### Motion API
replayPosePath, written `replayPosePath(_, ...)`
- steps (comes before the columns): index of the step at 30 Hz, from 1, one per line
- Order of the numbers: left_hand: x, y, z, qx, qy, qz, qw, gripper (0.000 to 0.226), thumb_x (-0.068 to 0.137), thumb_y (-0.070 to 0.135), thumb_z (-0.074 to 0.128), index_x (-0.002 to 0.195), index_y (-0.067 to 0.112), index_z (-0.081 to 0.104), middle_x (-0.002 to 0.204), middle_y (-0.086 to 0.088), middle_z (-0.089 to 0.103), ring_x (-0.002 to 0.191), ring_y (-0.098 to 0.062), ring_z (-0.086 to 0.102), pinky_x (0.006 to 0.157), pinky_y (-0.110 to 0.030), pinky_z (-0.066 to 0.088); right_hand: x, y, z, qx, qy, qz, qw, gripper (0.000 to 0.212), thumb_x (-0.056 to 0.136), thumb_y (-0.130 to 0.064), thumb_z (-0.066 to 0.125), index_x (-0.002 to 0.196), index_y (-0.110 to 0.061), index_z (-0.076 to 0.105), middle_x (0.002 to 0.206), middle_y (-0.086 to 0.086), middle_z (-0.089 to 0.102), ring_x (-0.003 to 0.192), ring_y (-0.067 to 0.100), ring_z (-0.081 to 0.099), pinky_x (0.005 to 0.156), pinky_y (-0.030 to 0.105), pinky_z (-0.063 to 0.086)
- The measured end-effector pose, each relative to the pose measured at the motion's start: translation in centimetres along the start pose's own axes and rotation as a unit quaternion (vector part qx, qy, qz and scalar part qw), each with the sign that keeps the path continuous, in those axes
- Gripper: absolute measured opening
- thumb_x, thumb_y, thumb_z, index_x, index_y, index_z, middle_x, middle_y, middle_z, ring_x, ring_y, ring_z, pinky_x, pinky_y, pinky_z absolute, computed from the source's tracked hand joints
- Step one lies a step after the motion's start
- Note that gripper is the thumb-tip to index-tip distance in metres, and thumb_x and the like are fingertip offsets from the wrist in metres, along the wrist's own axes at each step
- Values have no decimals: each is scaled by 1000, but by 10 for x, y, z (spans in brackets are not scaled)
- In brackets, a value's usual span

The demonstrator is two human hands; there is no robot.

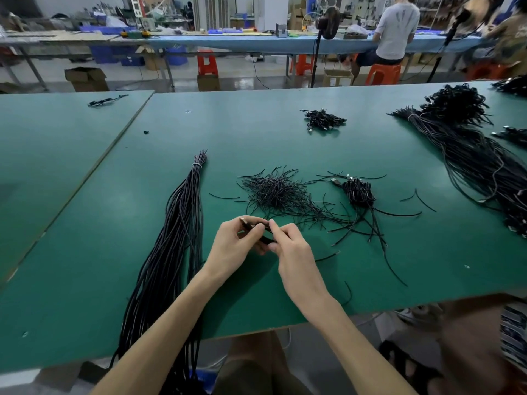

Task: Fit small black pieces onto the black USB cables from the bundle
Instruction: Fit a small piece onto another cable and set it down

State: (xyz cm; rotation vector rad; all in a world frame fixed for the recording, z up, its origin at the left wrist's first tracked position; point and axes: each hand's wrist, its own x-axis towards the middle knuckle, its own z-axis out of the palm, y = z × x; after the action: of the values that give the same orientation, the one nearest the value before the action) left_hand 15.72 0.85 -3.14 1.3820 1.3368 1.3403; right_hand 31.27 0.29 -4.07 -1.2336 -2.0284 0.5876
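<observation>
Our left hand and right hand both pinch one cable just before the pieces. The bundle at our left looks full, so most work remains.

even indoor light | soft shadows | edges bowed, corners blurred

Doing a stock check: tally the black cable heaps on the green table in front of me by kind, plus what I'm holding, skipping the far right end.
Long tied bundle: 1
Heap of short black pieces: 1
Small heaps of plugged USB cables: 2
USB cable held by left hand and right hand: 1
Total: 5
</observation>
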Motion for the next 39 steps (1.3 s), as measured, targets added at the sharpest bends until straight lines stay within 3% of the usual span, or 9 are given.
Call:
replayPosePath(4,1,-2,2,108,50,22,993,16,100,9,61,93,12,75,67,-1,75,60,-20,74,61,-31,60,-3,0,8,-157,-53,-34,986,86,90,20,53,163,-5,13,129,5,40,116,18,56,93,30,55)
replayPosePath(8,1,-2,1,148,88,32,985,16,100,17,65,90,17,77,70,7,75,64,-10,73,64,-23,58,-4,-5,10,-236,-56,-40,969,84,96,3,62,162,-2,10,125,7,43,107,17,52,80,25,54)
replayPosePath(13,3,-2,-1,98,88,33,991,14,100,18,66,93,18,78,77,6,75,69,-10,70,67,-20,54,-3,-9,8,-235,-27,-56,970,67,111,-24,44,162,0,9,121,11,46,99,21,55,70,30,52)
replayPosePath(16,2,0,-1,21,71,25,997,14,100,15,65,95,16,78,78,-3,76,69,-18,71,68,-24,57,-3,-11,6,-236,-26,-51,970,67,110,-20,47,162,0,8,121,11,47,99,21,56,70,29,53)
replayPosePath(19,2,-1,-2,-41,33,-8,999,12,99,14,66,98,12,78,84,-10,77,77,-28,73,77,-35,61,-4,-10,5,-226,-43,-33,973,78,97,5,59,161,0,15,130,10,45,114,22,55,83,30,55)
replayPosePath(22,2,-1,-4,-82,-10,-38,996,13,97,16,69,104,8,77,93,-15,77,85,-32,74,84,-40,61,-2,-9,3,-187,-46,-25,981,77,90,19,54,158,-2,26,131,9,43,121,23,52,91,33,55)
replayPosePath(27,1,0,-5,-124,-34,-47,991,26,90,25,74,108,7,76,100,-16,76,86,-24,71,80,-31,59,-1,-10,0,-135,-10,-8,991,52,98,13,45,146,-5,47,116,6,47,98,22,53,77,34,50)
replayPosePath(32,2,-2,-5,-107,-56,-35,992,20,92,13,74,111,5,75,95,-15,76,82,-20,71,78,-27,58,0,-9,-1,-120,4,-3,993,42,100,11,44,136,-8,56,108,2,45,84,16,44,73,30,44)
replayPosePath(39,3,-4,-6,-43,-27,8,999,11,95,10,71,101,2,74,87,-18,76,76,-29,72,82,-38,61,-1,-7,2,-100,-6,5,995,34,102,7,46,130,-8,58,103,-3,40,78,18,50,72,33,48)
